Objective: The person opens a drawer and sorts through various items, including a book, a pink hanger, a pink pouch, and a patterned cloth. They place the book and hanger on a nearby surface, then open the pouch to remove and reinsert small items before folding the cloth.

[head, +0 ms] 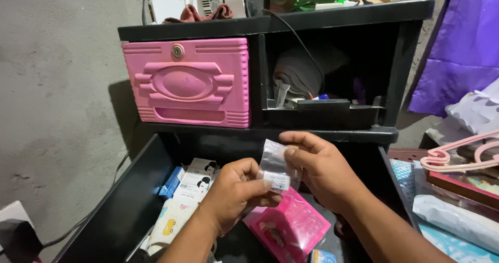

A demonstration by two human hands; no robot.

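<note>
Both my hands hold a small clear plastic zip bag (274,159) over an open black drawer (130,200). My left hand (236,193) pinches the bag's lower part, where a small white item (276,181) shows inside. My right hand (322,169) grips the bag's right edge with thumb and fingers. Below the hands in the drawer lies a pink plastic packet (291,229).
A black plastic cabinet (338,13) with a pink locked drawer front (189,81) stands ahead; its right compartment is open with grey cloth inside. White boxes (195,182) and a blue item (170,182) lie in the drawer. Pink hangers (462,156) and packets sit at the right.
</note>
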